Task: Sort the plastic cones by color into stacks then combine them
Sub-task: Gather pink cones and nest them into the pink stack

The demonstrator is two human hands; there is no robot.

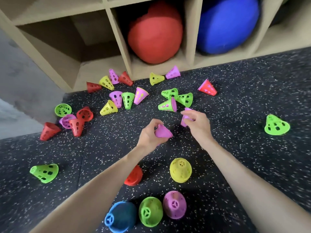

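Observation:
Several perforated plastic cones in red, yellow, green and purple lie scattered over the dark speckled floor (235, 91). My left hand (149, 133) grips a purple cone (162, 132) above the floor at mid-frame. My right hand (196, 121) pinches another purple cone (185, 117) just to the right of it, the two cones a short gap apart. Close to me stand upright cones: blue (120, 216), green (150, 210), purple (175, 204), yellow (180, 169) and a red one (134, 176) partly hidden under my left forearm.
A wooden cubby shelf (124, 52) runs along the back, holding a red ball (156, 32) and a blue ball (227, 24). Lone green cones lie at the far right (276, 126) and the near left (45, 172). A grey wall stands at left.

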